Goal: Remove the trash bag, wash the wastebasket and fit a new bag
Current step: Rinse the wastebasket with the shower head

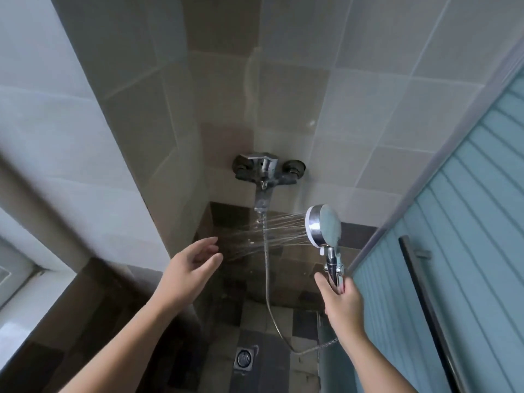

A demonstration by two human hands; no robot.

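The faucet [265,173] sits on the tiled wall [354,109] straight ahead, near the corner. Below and to its right, the shower head [323,226] is held up in the right hand [341,300], which grips its handle; its spray runs leftward to the left hand [188,269], which lies open in the stream. The hose [268,279] hangs from the faucet down between the hands. The floor drain [243,359] lies below on the floor, and the glass door [467,251] stands at the right.

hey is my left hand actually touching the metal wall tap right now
Apart. The head view shows the left hand open below and left of the dark metal wall tap, with bare tile and water spray between them.
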